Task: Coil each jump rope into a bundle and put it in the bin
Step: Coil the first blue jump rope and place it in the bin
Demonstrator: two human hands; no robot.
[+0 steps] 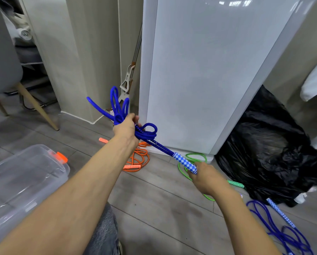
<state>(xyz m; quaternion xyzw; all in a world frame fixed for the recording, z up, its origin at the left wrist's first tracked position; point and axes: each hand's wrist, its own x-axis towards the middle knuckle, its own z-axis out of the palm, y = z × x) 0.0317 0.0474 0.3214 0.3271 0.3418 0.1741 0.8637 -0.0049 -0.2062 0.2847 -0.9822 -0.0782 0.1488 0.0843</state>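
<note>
Over the floor, left grip [125, 128] clutches the blue jump rope bundle [147, 133]; its checkered handle [185, 162] slants down-right into the right grip [207, 178], closed round it. Lower left, the clear bin [16, 190] sits nearer the left grip.

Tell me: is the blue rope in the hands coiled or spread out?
Mostly coiled: the left hand grips the rope in a looped bundle; the right hand holds one handle on a straight end.

A single view is given, taken from the head and tilted forward and down at the floor [154, 208]. The scene is seen wide and close. The left arm [71, 199] and right arm [240, 218] are framed from the lower edge, with the bin [25, 181] at the left and a white panel [200, 80] ahead.
</note>
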